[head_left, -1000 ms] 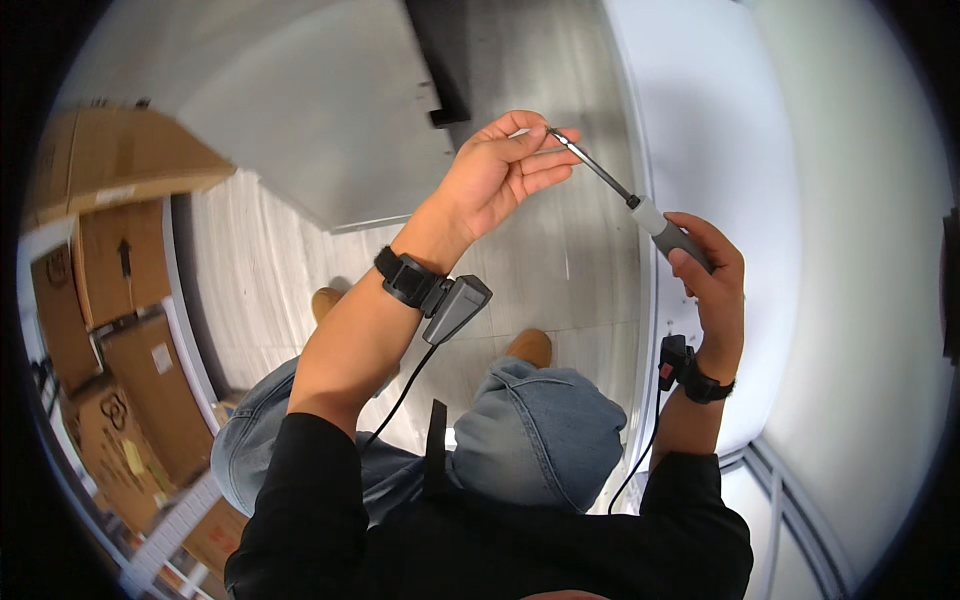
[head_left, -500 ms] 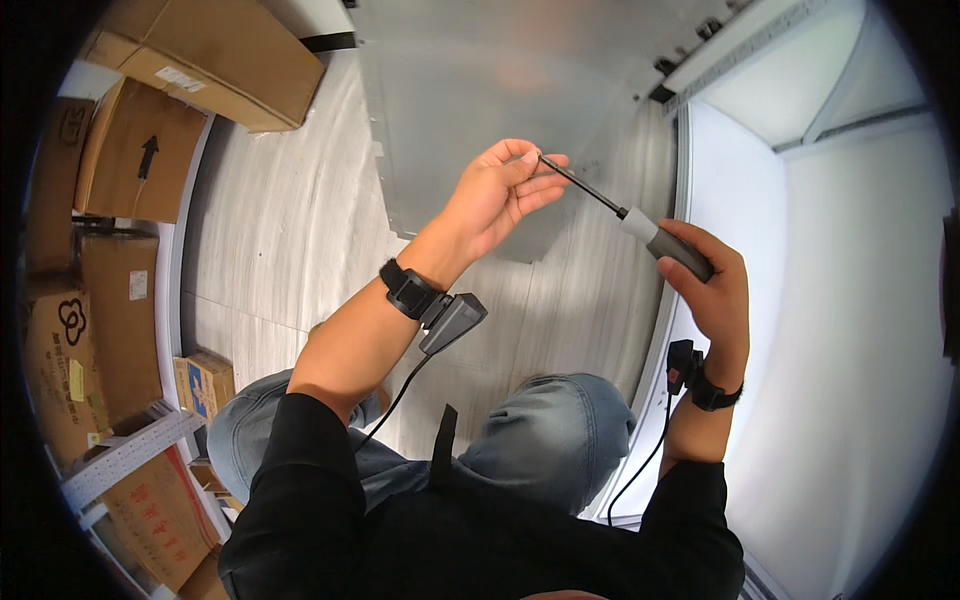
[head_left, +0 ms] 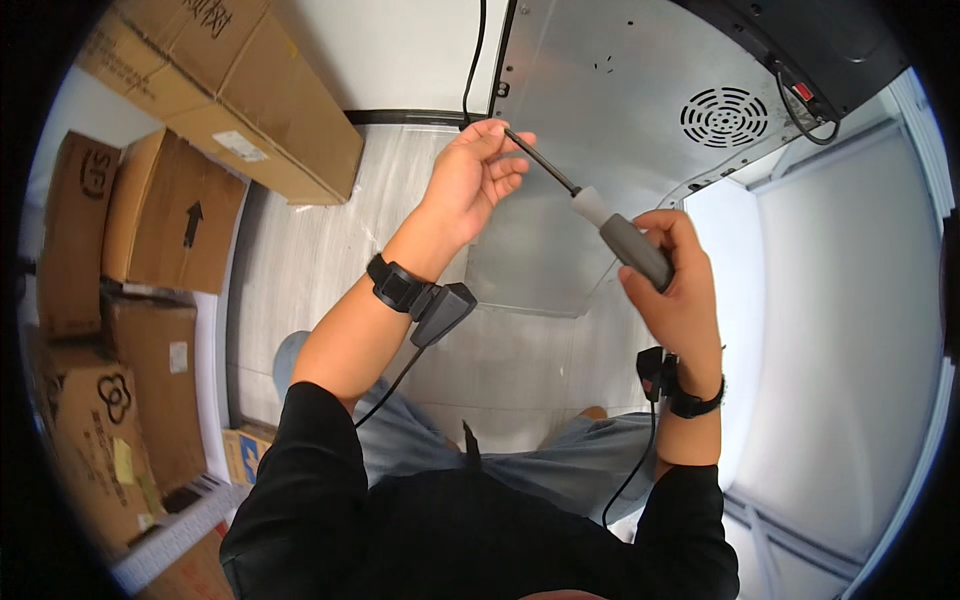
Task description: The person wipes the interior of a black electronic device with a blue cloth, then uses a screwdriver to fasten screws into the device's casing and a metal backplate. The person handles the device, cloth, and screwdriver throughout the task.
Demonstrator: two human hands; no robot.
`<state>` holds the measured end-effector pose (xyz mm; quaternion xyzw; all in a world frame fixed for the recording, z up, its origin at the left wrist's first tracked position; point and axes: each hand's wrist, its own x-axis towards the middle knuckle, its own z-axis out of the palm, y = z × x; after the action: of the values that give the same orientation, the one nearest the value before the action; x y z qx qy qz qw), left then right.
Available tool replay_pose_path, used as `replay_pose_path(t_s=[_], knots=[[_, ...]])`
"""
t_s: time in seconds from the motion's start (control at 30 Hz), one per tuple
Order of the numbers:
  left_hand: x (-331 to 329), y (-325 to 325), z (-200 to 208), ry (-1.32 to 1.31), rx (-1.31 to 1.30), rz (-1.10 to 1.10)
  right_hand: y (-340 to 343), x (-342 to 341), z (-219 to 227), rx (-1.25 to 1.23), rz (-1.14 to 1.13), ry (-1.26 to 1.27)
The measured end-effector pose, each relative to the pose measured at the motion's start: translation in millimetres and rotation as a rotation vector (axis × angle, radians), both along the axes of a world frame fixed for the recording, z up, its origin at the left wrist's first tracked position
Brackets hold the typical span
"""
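A screwdriver with a grey handle and a long dark shaft slants between my two hands. My right hand is wrapped around its handle. At the far end of the shaft, the thumb and forefinger of my left hand pinch the tip, while its other fingers are loosely curled. Whether a small part sits at the tip I cannot make out. Beyond the screwdriver is a large metal appliance panel with a round slotted vent; the shaft appears in front of it, apart from the vent.
Cardboard boxes are stacked on a shelf at the left, and a tall carton stands at the far left. White panels line the right side. A black cable hangs beside the appliance. Grey wood-patterned floor lies below.
My view has shifted, bringing the appliance's vent and dark upper part into sight. Both hands still hold the screwdriver and appear slightly farther left in the picture.
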<state>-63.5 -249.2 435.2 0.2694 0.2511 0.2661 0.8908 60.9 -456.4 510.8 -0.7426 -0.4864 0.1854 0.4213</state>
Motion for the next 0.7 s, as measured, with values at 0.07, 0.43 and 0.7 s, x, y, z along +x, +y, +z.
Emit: replay_pose_path(t_s=[0.07,0.43,0.7], knots=[[0,19,6,0.003,-0.035,-0.025,12,-20,9,-0.009,-0.058,0.014],[15,52,31,0.024,-0.058,-0.233,54,-128,-27,0.296,-0.369,-0.195],[20,71,15,0.011,-0.072,-0.287,79,-138,-35,0.368,-0.438,-0.219]])
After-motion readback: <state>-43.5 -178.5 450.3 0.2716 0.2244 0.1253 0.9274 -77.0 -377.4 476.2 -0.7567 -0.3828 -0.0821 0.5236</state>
